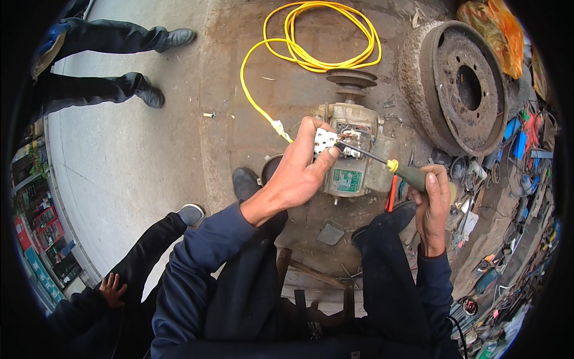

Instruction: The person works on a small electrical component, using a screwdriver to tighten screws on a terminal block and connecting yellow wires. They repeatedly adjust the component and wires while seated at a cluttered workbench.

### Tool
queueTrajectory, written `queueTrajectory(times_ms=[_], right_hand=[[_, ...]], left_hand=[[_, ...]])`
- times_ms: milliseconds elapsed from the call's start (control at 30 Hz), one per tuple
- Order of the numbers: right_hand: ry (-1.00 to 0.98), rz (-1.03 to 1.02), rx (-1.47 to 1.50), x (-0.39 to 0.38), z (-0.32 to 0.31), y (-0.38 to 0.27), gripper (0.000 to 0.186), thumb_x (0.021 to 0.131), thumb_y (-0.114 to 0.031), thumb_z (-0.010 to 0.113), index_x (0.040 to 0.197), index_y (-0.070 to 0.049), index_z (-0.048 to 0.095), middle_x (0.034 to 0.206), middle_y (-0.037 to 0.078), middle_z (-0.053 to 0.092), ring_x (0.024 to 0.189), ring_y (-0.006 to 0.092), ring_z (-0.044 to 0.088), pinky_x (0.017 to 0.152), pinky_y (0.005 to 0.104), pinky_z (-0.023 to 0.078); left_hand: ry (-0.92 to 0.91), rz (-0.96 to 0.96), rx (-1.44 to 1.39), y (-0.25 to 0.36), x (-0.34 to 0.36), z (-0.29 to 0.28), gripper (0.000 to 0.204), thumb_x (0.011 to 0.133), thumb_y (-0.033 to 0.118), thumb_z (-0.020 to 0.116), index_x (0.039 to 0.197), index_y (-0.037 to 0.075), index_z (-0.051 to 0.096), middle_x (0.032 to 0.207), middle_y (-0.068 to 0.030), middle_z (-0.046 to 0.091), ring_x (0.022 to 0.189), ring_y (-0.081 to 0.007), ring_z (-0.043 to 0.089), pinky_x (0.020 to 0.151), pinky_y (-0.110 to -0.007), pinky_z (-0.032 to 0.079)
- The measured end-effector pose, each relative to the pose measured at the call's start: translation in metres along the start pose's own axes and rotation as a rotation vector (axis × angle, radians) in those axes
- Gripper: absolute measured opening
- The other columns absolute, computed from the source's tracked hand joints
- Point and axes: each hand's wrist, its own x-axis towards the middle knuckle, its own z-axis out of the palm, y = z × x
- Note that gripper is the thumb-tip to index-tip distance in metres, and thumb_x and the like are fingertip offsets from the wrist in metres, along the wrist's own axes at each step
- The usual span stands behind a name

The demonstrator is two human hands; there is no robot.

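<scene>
My left hand [302, 167] pinches a small white block with dark holes [325, 140] between thumb and fingers, over the open wiring box of an electric motor [348, 149]. A screwdriver [406, 174] with a green handle and a yellow collar is in my right hand [431, 203]. Its dark shaft slants left, and its tip meets the block's edge by my left thumb. Bare copper wires [353, 136] show in the box. The motor carries a green plate and a pulley [351, 78] at its far end. A yellow cable [254, 99] runs to my left hand, where its end is hidden.
Yellow cable coils [323, 36] lie beyond the motor. A large rusty wheel drum [457, 87] stands on the right, beside heaped scrap [508, 197]. A red-handled tool [392, 192] lies near my right shoe. On the left are another person's legs [113, 90] and, lower, someone's hand [112, 291].
</scene>
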Motion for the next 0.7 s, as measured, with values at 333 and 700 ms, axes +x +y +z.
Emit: queueTrajectory(times_ms=[333, 700], right_hand=[[-0.021, -0.122, -0.041, -0.0028, 0.0042, -0.0071, 0.041, 0.095, -0.032, 0.075, 0.115, -0.004, 0.053, 0.108, 0.006, 0.053, 0.092, 0.0121, 0.048, 0.082, 0.0285, 0.04], [0.048, -0.065, 0.079, 0.0038, 0.0059, -0.0082, 0.03, 0.101, -0.027, 0.067, 0.113, -0.002, 0.055, 0.104, 0.009, 0.059, 0.09, 0.0155, 0.056, 0.082, 0.0307, 0.045]], left_hand=[[0.012, -0.008, -0.019, -0.0074, 0.0021, -0.0002, 0.028, 0.104, 0.015, 0.059, 0.127, 0.005, 0.045, 0.107, -0.0128, 0.06, 0.102, -0.0218, 0.058, 0.094, -0.039, 0.047], [-0.019, -0.016, -0.081, -0.0073, 0.0039, 0.005, 0.028, 0.105, 0.016, 0.059, 0.126, 0.006, 0.045, 0.107, -0.0111, 0.058, 0.102, -0.0196, 0.055, 0.094, -0.037, 0.047]])
